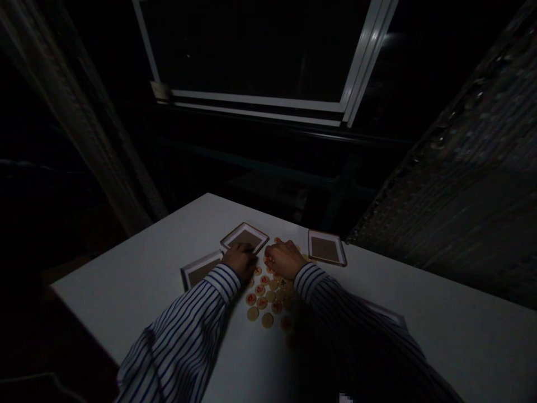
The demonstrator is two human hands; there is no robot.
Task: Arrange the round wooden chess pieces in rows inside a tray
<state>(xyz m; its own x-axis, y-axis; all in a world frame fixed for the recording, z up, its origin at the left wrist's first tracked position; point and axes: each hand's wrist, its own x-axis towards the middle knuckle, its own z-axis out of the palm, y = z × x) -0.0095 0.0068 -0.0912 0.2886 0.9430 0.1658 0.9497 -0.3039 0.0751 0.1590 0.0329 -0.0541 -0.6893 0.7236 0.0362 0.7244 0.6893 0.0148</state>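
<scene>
Round, pale Chinese chess pieces [271,296] lie loosely spread on the white table, several with red characters face up and others showing a plain or dark-marked side. My right hand [286,259] is over the far part of the spread, its fingers bent inward and its fingertips closed on a piece. My left hand [240,260] is at the left edge of the pieces, beside the near rim of a shallow tray [226,242]. Its fingers are curled, and shadow hides what they hold, if anything. Both wrists are in blue-striped sleeves.
A second shallow tray [183,278] lies partly behind my left sleeve. Another tray [344,254] is at the far right edge of the white table [146,268]. My right sleeve partly covers a pale-rimmed object [388,313]. Curtains and a dark window [260,101] stand beyond; the room is dim.
</scene>
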